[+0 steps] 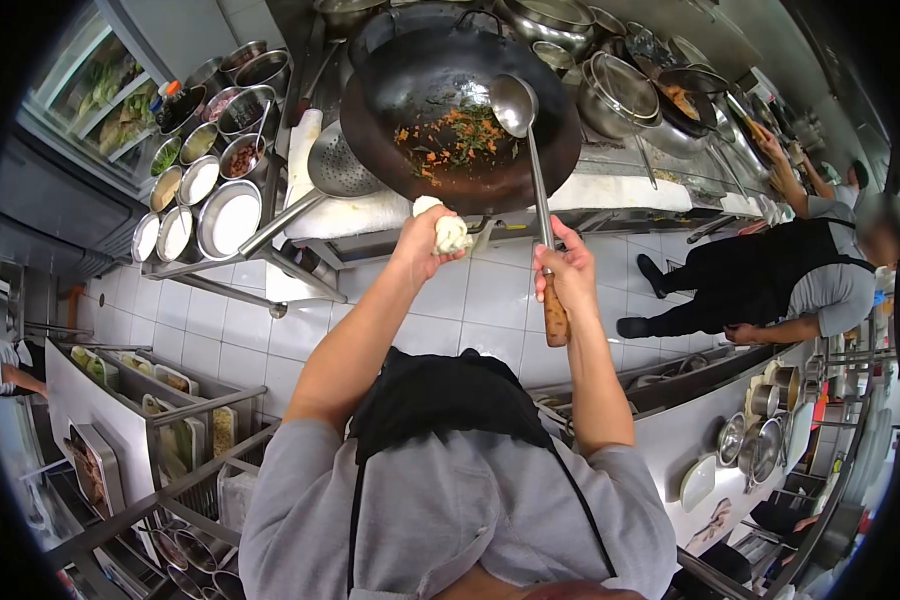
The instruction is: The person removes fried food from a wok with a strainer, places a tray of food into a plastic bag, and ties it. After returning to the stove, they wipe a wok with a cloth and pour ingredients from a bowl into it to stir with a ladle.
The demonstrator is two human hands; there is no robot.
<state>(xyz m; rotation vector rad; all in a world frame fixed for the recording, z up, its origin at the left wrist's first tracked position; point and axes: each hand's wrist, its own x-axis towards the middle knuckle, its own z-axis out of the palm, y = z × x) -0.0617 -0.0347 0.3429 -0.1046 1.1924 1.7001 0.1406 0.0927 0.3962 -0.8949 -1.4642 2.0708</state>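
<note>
A large black wok (390,120) sits on the stove in front of me, with chopped orange and green food (460,140) lying in its bottom. My right hand (568,272) is closed around the wooden handle of a long metal ladle (514,106), whose bowl rests at the wok's right inner side. My left hand (422,243) grips a bunched whitish cloth (452,234) just off the wok's near rim. Left of the wok, a perforated metal strainer (342,163) lies with its long handle pointing toward the lower left.
Metal containers of ingredients (229,219) crowd a stand at the left. Stacked metal bowls (618,95) are right of the wok. A person in a black apron (760,275) stands at the right. Behind me are counters with food trays (180,430) and pans (760,450).
</note>
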